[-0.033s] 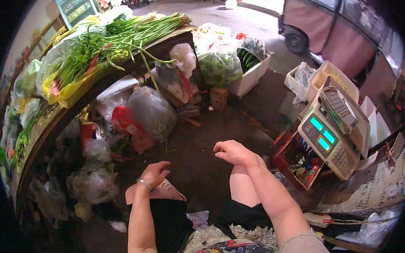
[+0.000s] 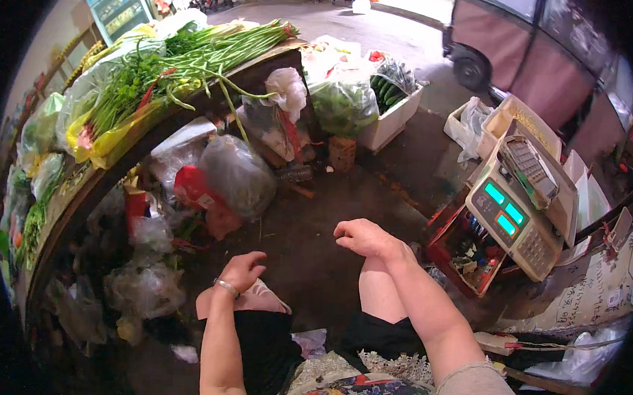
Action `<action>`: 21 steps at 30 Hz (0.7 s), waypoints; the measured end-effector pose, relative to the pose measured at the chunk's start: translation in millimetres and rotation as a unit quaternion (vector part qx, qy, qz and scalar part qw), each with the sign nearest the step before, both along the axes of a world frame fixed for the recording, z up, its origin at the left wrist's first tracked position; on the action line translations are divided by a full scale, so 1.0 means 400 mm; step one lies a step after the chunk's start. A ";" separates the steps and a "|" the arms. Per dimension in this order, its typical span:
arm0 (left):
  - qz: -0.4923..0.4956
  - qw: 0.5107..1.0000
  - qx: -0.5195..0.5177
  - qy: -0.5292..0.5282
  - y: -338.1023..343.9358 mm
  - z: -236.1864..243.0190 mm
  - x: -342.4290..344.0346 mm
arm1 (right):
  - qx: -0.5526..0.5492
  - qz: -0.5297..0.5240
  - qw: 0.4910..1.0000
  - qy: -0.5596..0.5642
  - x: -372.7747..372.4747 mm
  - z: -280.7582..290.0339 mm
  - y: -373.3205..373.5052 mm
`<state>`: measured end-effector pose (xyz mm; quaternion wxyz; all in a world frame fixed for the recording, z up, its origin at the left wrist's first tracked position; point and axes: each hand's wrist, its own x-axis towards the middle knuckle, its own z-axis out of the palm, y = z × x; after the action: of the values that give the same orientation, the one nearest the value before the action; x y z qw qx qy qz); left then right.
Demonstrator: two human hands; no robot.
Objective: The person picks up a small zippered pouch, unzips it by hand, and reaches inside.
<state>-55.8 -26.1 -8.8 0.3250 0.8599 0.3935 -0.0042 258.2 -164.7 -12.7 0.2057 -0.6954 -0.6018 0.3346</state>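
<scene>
The left hand (image 2: 244,270) is held over the left knee (image 2: 252,303), the right hand (image 2: 361,237) over the right knee (image 2: 379,285), both loosely spread.

Bright green beans (image 2: 231,47) top the far corner of the brown counter (image 2: 91,183), a yellow bag (image 2: 103,149) its inner edge. The cream scale (image 2: 482,202) has turquoise displays (image 2: 495,193). Black shorts (image 2: 262,350) meet a flower-patterned top (image 2: 364,394) mixing red, orange and dark blue.

Long beans (image 2: 238,49) lie on the counter (image 2: 262,75) at left, a plastic bag (image 2: 243,177) below it. Cucumbers (image 2: 388,91) sit in a box (image 2: 396,122) at far centre. A scale (image 2: 528,231) stands at right, a vehicle (image 2: 509,61) far beyond it. Near, between counter and scale, are the left hand (image 2: 241,270) and right hand (image 2: 364,237).
</scene>
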 end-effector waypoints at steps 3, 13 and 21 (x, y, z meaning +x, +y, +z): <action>-0.006 1.000 0.014 0.024 -0.003 0.014 0.008 | -0.002 -0.006 1.000 0.005 -0.003 0.009 -0.005; 0.005 1.000 0.005 0.020 -0.004 0.010 0.006 | 0.000 -0.003 1.000 0.006 -0.001 -0.004 0.000; 0.013 1.000 -0.003 0.021 -0.007 0.013 0.009 | 0.002 -0.001 1.000 0.002 -0.001 -0.001 -0.002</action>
<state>-52.1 -28.7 -3.6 0.3190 0.8534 0.4119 -0.0194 257.7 -165.4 -13.1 0.2088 -0.6948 -0.6014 0.3345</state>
